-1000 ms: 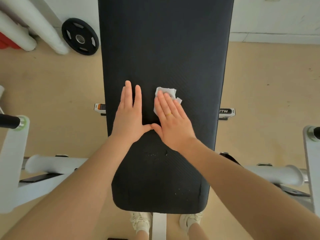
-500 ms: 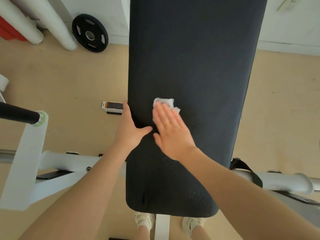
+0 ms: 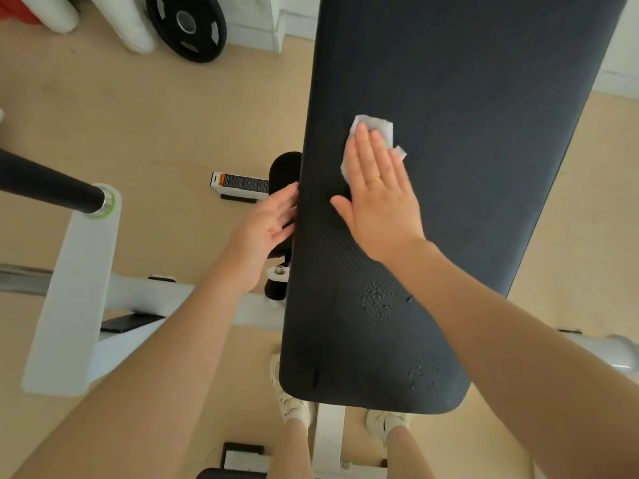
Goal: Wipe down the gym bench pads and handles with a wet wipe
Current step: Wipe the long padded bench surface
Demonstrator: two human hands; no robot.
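Observation:
A long black bench pad [image 3: 466, 115] runs away from me up the middle of the view. My right hand [image 3: 378, 195] lies flat on it with a crumpled white wet wipe [image 3: 375, 127] pressed under the fingers; the wipe shows past the fingertips. My left hand [image 3: 264, 224] is off the top of the pad, fingers spread, against the pad's left side edge. Small wet drops [image 3: 378, 297] dot the pad near its close end.
A black bar handle [image 3: 48, 186] on a white frame arm [image 3: 74, 288] stands at the left. A white frame tube [image 3: 619, 350] shows at the right. A black weight plate [image 3: 186, 24] leans at the back left wall. My feet [image 3: 294, 407] stand under the pad's end.
My left hand slid off the pad's top to its left side edge. My right hand and the wipe moved forward along the pad. The view swung left.

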